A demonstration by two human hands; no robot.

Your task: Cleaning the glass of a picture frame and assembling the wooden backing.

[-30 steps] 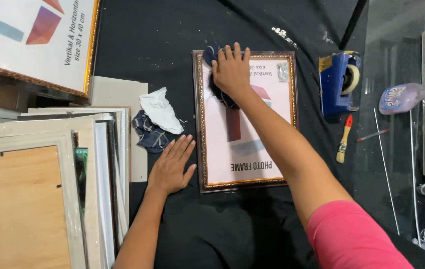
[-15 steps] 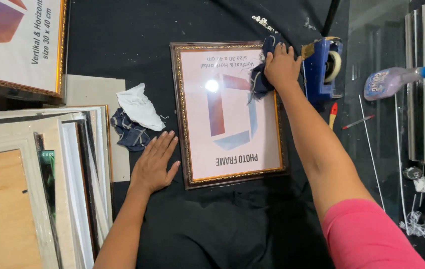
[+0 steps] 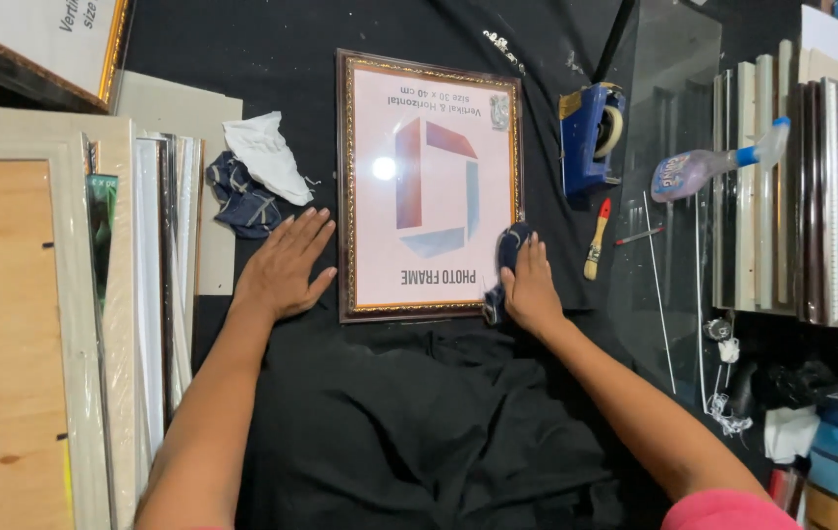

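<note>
Picture frame lies flat on the black-draped counter, long axis running 12 to 6, glass up. Right hand sits at the frame's 5 o'clock corner, fingers curled and pressing a dark cloth onto the glass and rim; it's the nearer hand to the frame. Left hand is spread flat, palm down on the counter just beside the frame's 7 o'clock edge, holding nothing. Crumpled rags at 12 of the left hand; blue tape dispenser & spray bottle at 1-2 of the right.
</note>
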